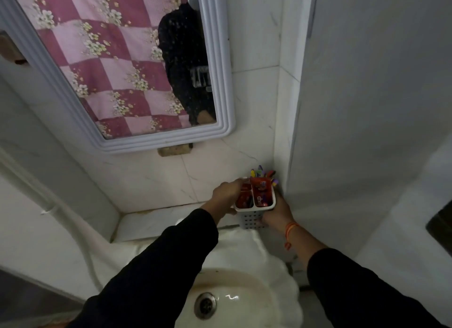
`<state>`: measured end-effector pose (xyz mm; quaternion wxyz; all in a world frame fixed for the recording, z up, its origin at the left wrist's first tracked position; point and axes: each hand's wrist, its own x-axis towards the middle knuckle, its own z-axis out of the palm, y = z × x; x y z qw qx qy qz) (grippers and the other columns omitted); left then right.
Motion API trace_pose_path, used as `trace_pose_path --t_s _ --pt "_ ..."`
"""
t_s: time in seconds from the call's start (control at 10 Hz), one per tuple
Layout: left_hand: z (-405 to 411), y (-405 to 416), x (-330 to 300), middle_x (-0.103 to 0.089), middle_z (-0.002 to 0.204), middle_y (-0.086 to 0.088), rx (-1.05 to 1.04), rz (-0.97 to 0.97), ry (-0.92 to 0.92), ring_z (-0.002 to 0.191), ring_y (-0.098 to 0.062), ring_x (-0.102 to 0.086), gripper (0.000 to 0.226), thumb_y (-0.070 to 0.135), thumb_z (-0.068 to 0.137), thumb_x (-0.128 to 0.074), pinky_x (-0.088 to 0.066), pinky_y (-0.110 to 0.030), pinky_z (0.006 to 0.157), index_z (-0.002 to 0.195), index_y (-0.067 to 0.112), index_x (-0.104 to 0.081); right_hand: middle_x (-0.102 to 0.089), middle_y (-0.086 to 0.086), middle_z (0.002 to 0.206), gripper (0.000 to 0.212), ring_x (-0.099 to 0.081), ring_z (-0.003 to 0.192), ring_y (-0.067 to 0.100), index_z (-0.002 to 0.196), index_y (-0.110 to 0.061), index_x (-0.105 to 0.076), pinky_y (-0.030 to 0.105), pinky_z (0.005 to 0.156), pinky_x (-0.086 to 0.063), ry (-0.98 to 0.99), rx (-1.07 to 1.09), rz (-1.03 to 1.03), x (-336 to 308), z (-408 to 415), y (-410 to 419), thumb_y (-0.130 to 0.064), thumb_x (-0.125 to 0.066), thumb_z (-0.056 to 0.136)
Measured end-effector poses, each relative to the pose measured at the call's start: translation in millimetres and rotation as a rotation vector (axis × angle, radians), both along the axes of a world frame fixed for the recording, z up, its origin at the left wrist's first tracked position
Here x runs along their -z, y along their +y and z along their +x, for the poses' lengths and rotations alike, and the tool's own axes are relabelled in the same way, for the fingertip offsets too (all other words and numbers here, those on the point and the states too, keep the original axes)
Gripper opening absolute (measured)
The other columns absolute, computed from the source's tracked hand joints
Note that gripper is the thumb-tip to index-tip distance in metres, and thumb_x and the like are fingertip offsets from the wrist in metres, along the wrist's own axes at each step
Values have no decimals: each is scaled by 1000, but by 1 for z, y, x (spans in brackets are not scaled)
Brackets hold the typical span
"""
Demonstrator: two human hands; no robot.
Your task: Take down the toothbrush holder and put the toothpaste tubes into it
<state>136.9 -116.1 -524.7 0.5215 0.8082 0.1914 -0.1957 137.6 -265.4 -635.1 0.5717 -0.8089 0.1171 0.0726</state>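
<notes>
A white perforated toothbrush holder (252, 218) is held in the corner above the ledge behind the sink. Red toothpaste tubes (261, 190) stand in its compartments, and several coloured toothbrush handles (263, 174) stick up at its back. My left hand (226, 195) grips the holder's left side, fingers over the rim. My right hand (280, 214) cups its right side and underside; an orange thread is tied at that wrist.
A white basin (244, 288) with a metal drain (205, 305) lies right below. A white-framed mirror (220, 102) hangs on the tiled wall above. A white wall (354, 107) closes the right side. A marble ledge (156, 221) runs behind the basin.
</notes>
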Motion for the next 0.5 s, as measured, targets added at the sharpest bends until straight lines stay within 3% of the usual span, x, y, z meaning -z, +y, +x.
trace_pose_path --t_s 0.2,0.3,0.4,0.5 --pt "1 -1 3 -63 121 -12 -9 1 -73 110 -29 -64 26 40 99 -49 -57 -44 97 107 18 -59 -70 -1 117 91 -59 97 11 141 -26 -53 19 81 -48 -23 124 -103 -18 -3 14 6 -81 61" --pt "-5 1 4 -64 95 -3 -43 -133 -60 93 -23 -62 22 34 99 -52 -56 -43 97 102 14 -59 -73 7 119 74 -68 107 26 134 -22 -59 28 92 -54 -33 159 -199 -19 -8 14 -3 -80 66" --pt "-18 4 -3 -63 89 -3 -43 -143 -60 81 -20 -62 17 29 96 -57 -54 -40 94 90 14 -60 -71 15 117 43 -67 109 36 121 -17 -67 35 93 -55 -1 177 -318 -37 -25 13 -11 -65 78" --pt "-30 13 -14 -61 87 -6 -15 -22 -148 74 -22 -60 27 37 90 -58 -52 -34 75 86 10 -59 -70 18 112 36 -68 104 39 115 -11 -66 37 86 -55 -60 198 -411 -68 -47 18 -14 -64 79"
